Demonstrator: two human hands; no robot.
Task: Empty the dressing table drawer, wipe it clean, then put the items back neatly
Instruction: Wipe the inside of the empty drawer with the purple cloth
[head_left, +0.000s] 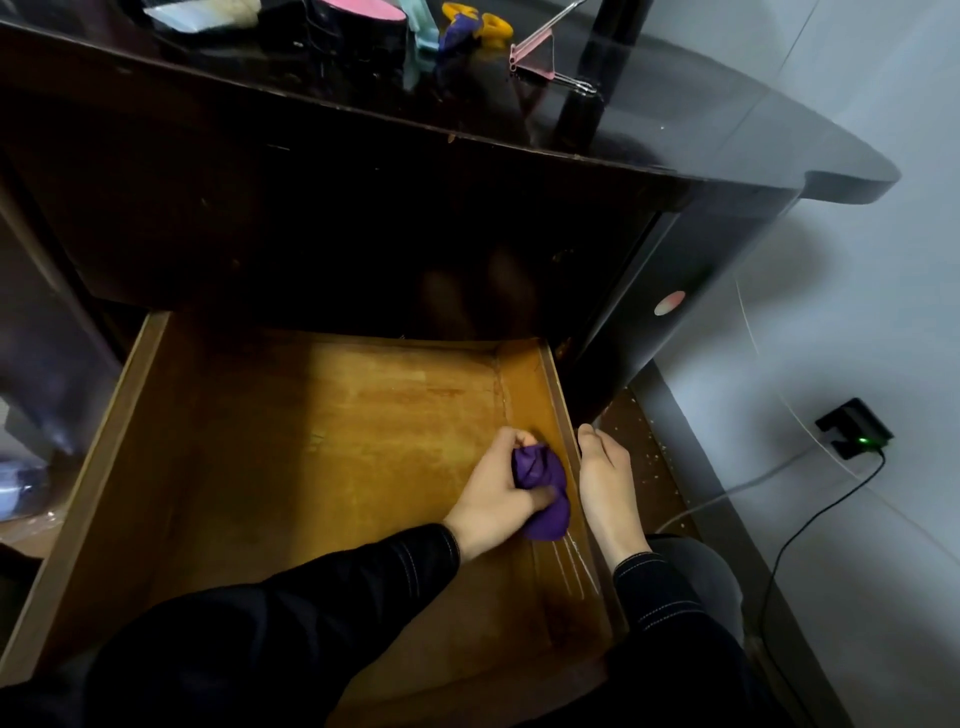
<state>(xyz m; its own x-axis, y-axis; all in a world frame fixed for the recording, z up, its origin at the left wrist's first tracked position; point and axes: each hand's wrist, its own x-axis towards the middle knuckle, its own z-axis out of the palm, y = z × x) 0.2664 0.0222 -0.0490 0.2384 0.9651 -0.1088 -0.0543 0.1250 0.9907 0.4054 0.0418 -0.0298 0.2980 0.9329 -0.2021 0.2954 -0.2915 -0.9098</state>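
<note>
Black sleeves (311, 613) reach into the wooden drawer (104, 467), which is bare and pulled far out. The left hand (493, 499) grips a bunched purple cloth (540, 488) on the drawer floor beside the right wall. The right hand (605, 483) rests on that wall's rim; I cannot tell whether its fingers curl. Hard downward pressure could tip the extended drawer, and the small wad may miss corners.
</note>
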